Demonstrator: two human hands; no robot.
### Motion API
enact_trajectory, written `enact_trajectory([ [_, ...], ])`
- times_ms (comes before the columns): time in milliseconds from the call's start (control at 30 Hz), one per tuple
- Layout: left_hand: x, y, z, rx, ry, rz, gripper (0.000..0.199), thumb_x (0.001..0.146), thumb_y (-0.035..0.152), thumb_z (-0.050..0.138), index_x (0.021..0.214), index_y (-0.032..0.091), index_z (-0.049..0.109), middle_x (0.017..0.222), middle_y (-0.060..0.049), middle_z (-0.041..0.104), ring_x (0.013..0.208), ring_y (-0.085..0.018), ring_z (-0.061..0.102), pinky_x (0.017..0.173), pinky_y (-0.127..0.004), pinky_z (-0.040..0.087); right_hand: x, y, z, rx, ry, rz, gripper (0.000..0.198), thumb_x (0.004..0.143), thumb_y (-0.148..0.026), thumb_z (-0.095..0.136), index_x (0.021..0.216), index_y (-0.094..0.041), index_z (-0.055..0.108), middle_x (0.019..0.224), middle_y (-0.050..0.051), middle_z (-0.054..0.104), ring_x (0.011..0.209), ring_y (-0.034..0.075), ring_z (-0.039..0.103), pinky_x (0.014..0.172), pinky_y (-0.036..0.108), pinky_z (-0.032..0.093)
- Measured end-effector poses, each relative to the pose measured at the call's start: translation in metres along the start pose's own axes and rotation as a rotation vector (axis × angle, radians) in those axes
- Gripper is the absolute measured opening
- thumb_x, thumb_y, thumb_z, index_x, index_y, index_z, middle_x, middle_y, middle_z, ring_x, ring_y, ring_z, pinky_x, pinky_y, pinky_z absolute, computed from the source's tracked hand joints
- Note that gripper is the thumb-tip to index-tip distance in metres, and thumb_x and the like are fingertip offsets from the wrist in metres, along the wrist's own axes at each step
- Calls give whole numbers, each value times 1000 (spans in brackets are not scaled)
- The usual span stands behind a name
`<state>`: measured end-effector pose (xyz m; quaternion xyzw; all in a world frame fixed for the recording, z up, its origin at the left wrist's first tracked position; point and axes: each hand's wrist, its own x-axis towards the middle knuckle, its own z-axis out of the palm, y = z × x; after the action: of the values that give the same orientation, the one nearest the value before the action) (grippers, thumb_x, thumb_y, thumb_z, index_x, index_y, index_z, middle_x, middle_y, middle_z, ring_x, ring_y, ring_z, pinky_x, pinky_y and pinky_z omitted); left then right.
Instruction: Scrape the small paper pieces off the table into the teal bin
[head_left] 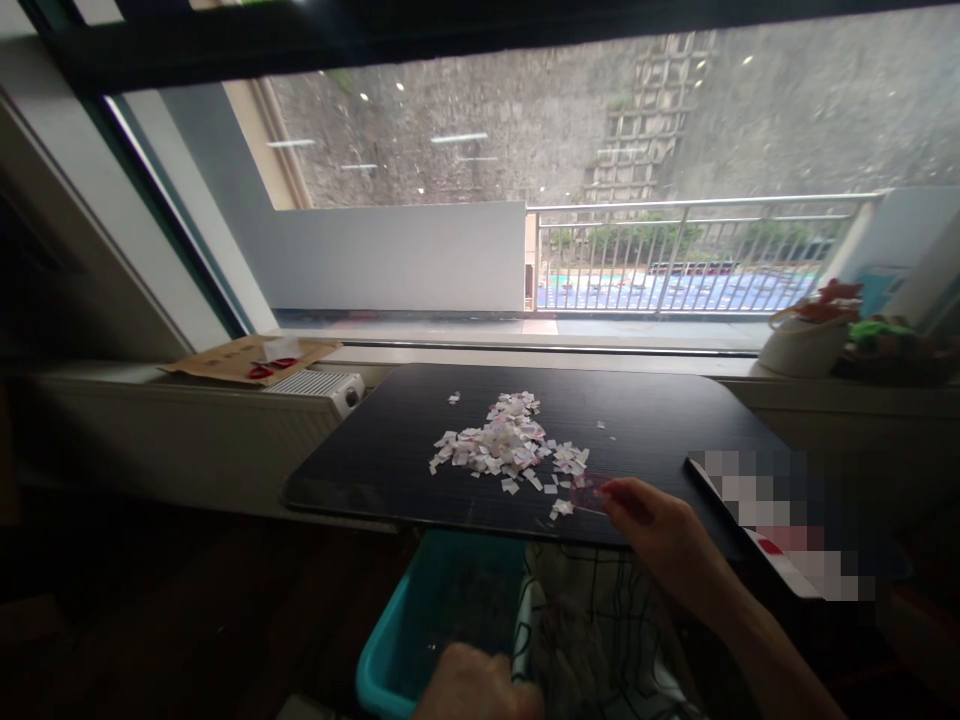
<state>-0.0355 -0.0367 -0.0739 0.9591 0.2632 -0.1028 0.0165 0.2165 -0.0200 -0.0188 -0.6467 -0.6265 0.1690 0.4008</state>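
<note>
A loose heap of small white paper scraps (510, 440), some tinged pink, lies on the black tabletop (645, 400). At the table's near edge my right hand (649, 515) pinches a see-through pink piece (589, 492) with a rounded outline, next to the nearest scraps. Its exact kind is not clear. Below the edge stands a turquoise plastic basin (394, 630) with a dim inside. My left hand (476, 685) is closed at the basin's near right rim and appears to grip it; its fingertips are hidden.
Dark-lined patterned cloth (592, 610) lies beside the basin. A pixelated flat item (787, 540) overlaps the table's right side. Red-handled scissors (271, 366) rest on a brown paper envelope (225, 360) by the radiator (322, 390). A white pot (802, 345) stands on the sill.
</note>
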Motion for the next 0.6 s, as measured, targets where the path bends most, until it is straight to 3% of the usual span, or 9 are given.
enact_trajectory([
  [100, 4, 1, -13, -14, -115, -3, 3, 78, 20, 67, 78, 19, 71, 66, -7, 69, 51, -25, 65, 43, -24, 43, -1, -4, -2, -30, 34, -31, 23, 86, -33, 51, 93, -19, 69, 87, 6, 74, 76, 20, 67, 69, 29, 51],
  [233, 9, 6, -34, -34, -236, -59, 13, 77, 14, 64, 84, 20, 73, 72, -9, 71, 58, -29, 68, 49, -28, 48, -5, -24, -3, -2, 129, -29, 25, 85, -36, 54, 95, -21, 71, 91, 6, 75, 81, 22, 68, 71, 29, 51],
  [333, 12, 12, -52, -36, -339, -58, 19, 77, 11, 60, 88, 19, 73, 75, -13, 71, 62, -33, 69, 53, -36, 51, -7, -51, -2, 92, 55, -82, 22, 83, -35, 58, 92, -22, 73, 86, 4, 74, 79, 20, 67, 70, 27, 51],
  [500, 11, 14, -74, -69, -329, -53, 17, 74, 8, 61, 84, 15, 72, 72, -14, 71, 66, -34, 69, 60, -40, 52, -6, -81, 5, 200, -64, -180, 19, 85, -28, 56, 88, -19, 73, 76, 2, 68, 66, 14, 59, 58, 22, 45],
  [600, 10, 9, -66, -77, -265, -61, 16, 76, 8, 58, 79, 16, 71, 67, -12, 69, 65, -33, 68, 60, -39, 51, -3, -81, 9, 184, -76, -186, 18, 84, -25, 57, 89, -19, 73, 76, 2, 69, 64, 13, 57, 59, 22, 44],
])
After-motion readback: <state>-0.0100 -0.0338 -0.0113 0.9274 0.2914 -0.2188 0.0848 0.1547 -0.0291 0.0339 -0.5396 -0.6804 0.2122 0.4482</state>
